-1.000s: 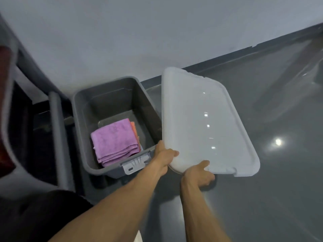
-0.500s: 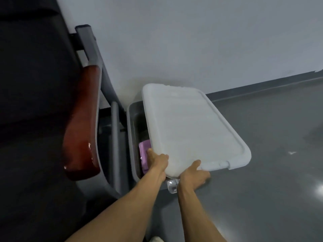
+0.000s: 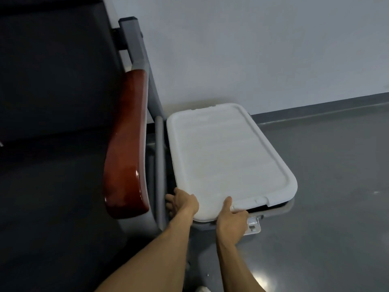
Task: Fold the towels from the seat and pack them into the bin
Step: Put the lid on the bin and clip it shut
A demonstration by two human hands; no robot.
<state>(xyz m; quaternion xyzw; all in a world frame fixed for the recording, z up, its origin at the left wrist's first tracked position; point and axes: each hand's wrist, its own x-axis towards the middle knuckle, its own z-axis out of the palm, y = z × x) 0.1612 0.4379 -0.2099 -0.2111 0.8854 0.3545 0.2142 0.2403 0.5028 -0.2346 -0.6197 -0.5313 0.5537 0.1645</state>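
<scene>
You've got the white lid [image 3: 227, 157] lying over the bin [image 3: 271, 205] in the middle of the frame, and the bin shows only as a dark sliver under the lid's lower right edge. The towels are out of sight, presumably inside. Your left hand [image 3: 181, 202] sits at the lid's near left corner, fingers spread down beside it rather than gripping; your right hand [image 3: 231, 218] pinches the near edge, thumb on top.

The risk is that the near right side looks lifted, with a gap showing, so pressing now could leave the lid skewed and unlatched. The latch [image 3: 253, 225] hangs loose at lower centre, under your right hand, and could get trapped or missed.

On the left, the grey chair leg [image 3: 159, 169] stands just beside the bin, crowding your left fingers. The glossy red armrest [image 3: 126, 144] overhangs there too. The wall [image 3: 252, 49] backs the far end.
</scene>
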